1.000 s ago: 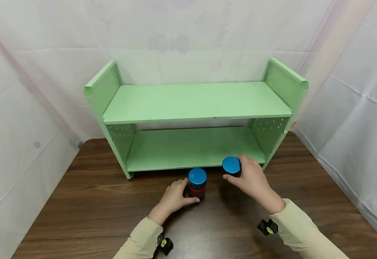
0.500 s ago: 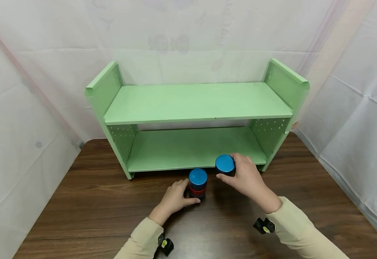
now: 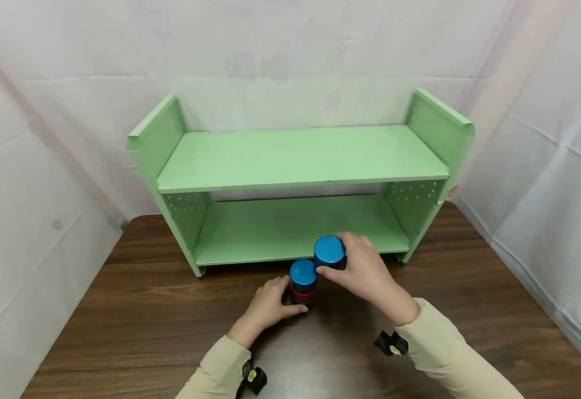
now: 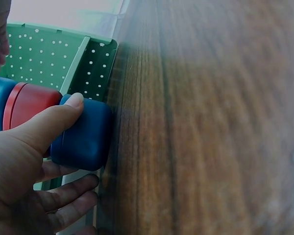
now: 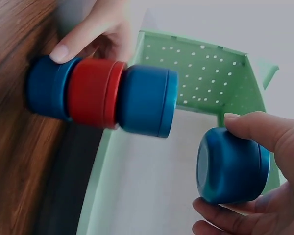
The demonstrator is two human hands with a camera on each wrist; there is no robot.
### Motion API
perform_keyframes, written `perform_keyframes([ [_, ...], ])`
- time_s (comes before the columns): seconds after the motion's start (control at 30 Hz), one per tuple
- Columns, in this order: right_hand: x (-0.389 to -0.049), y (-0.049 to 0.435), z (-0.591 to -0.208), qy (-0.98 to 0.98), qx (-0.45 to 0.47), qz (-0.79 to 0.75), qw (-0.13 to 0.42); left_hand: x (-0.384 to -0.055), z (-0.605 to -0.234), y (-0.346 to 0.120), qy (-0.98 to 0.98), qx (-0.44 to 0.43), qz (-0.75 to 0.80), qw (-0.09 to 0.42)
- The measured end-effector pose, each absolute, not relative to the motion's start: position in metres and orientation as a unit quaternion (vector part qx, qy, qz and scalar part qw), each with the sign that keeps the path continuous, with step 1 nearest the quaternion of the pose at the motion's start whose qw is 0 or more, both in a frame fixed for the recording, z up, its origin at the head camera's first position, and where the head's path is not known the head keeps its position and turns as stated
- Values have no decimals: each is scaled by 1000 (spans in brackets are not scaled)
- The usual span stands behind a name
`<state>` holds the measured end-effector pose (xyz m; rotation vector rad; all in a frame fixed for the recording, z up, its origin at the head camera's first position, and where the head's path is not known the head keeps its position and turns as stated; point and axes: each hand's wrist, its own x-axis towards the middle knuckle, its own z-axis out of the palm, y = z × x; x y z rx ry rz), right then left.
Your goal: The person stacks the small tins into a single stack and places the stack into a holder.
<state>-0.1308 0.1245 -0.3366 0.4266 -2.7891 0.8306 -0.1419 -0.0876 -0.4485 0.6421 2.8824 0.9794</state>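
A stack of three small round tins with lids stands on the table, a red tin (image 5: pixel 91 93) between a lower blue tin (image 4: pixel 85 137) and an upper blue tin (image 3: pixel 303 272). My left hand (image 3: pixel 262 306) holds the bottom tin from the left, thumb in front and fingers behind. In my right hand (image 3: pixel 367 271) is another blue tin (image 3: pixel 329 250), pinched between thumb and fingers. It hangs in the air, up and right of the stack top. The right wrist view shows a gap between the held tin's base and the top lid.
Right behind the stack stands a green two-level shelf (image 3: pixel 300 158) with perforated side panels. Brown wood-grain table (image 3: pixel 135 321) lies under both hands. White sheeting (image 3: pixel 290 55) hangs behind and at both sides.
My right hand has carried its blue tin leftward and slightly up, from well right of the stack to close by its top. The left hand and the stack have stayed in place.
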Motion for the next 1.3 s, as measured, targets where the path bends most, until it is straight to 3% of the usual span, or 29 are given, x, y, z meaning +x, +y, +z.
perform_keyframes([
  [1.3, -135, 95, -350, -928, 199, 309, 60, -143, -450, -87, 924, 204, 322, 18],
])
